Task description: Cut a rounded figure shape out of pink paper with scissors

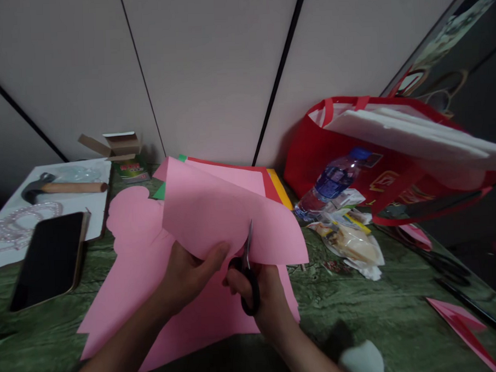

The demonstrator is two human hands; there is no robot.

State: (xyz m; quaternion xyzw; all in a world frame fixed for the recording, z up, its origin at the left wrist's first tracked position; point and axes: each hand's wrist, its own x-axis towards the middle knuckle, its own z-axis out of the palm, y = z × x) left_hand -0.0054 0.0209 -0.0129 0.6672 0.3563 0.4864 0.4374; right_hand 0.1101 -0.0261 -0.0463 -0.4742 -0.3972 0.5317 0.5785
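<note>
My left hand (196,270) grips the lower edge of a pink sheet of paper (216,209), thumb on top and fingers underneath. The sheet is raised and curls over at the left. My right hand (259,295) is closed round the black handles of a pair of scissors (248,263), whose blades point up into the sheet's lower edge, a cut edge curving beside them. Beneath lie more pink sheets (146,300), with a scalloped pink cut-out (132,218) at the upper left.
At left are a phone (49,260), a hammer (67,187), beads (25,223) and a small open box (130,166). On the right are a water bottle (330,182), plastic wrappers (353,242), a red bag (312,145), another pair of scissors (440,262) and pink scraps (463,324).
</note>
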